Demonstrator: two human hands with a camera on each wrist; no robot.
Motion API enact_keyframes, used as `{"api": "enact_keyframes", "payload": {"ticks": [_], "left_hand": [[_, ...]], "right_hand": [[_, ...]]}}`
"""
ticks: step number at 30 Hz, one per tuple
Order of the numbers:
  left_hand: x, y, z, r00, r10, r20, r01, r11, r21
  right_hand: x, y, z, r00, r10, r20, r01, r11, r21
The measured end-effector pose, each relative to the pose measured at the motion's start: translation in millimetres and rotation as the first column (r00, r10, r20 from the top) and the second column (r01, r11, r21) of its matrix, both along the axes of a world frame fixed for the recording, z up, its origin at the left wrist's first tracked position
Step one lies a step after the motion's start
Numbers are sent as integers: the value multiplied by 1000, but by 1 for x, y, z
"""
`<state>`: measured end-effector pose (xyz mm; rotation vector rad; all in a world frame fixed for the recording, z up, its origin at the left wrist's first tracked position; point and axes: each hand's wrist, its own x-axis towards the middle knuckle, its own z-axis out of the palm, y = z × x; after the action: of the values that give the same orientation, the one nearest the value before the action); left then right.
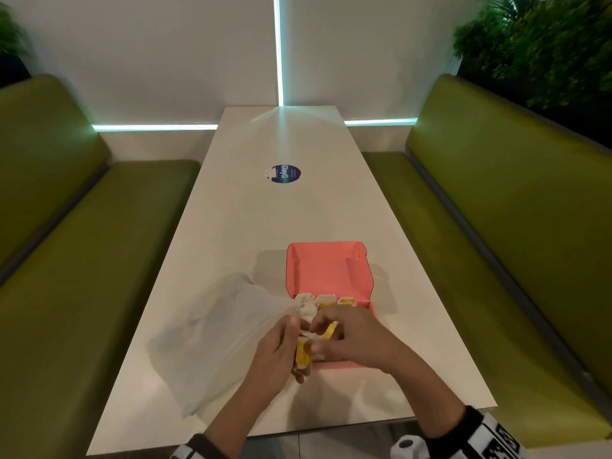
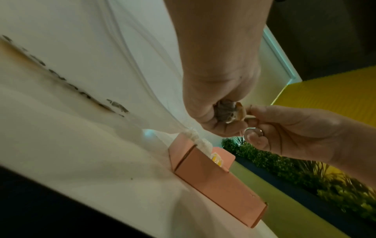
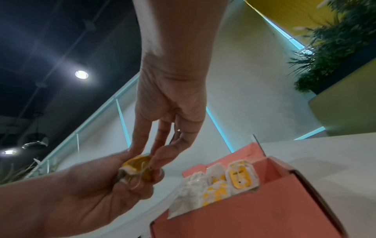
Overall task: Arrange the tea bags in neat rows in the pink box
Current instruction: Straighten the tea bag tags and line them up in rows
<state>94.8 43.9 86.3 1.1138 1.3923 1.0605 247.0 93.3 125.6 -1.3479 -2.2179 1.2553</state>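
From the head view we see both forearms reach in from the near edge of the long white table. Our left hand curls round a small bunch of yellow-and-white paper tea bags, and our right hand meets it from the right, fingertips pinching one bag of that bunch. Both hover over the near left corner of the open pink cardboard box, which sits near the table's near edge with its lid flap raised at the far side. Three tea bags in the box stand upright in a row. A crumpled translucent plastic bag lies left of the box.

In the left wrist view the left hand is clenched on a wrinkled tea bag, and the right hand nips its tag between thumb and forefinger. The box lies below them on the table.

In the right wrist view the right hand points its fingers down onto the bunch cupped in the left hand. Beside them the box holds upright bags along its near wall; their number is unclear here.
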Motion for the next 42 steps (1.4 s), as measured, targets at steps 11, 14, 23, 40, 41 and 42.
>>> {"api": "enact_keyframes", "payload": {"ticks": [11,14,23,40,41,42], "left_hand": [[-4,-3,10,985,3,175,-9,1000,30],[-5,-5,11,982,-32,188,23,998,51],[-4,-7,11,978,-26,207,15,999,51],[-19,2,0,968,243,-67,-222,948,227],[-17,1,2,973,223,-67,-199,945,260],[-16,0,4,978,199,-61,-173,940,294]], "right_hand": [[-6,-12,13,964,-156,-216,112,973,-200],[-5,-9,15,927,-234,-294,147,945,-291],[-4,-6,20,882,-338,-329,233,919,-319],[9,5,33,936,-305,178,210,885,415],[9,6,31,940,-289,181,188,882,432],[8,6,29,967,-166,193,92,935,342]]}}
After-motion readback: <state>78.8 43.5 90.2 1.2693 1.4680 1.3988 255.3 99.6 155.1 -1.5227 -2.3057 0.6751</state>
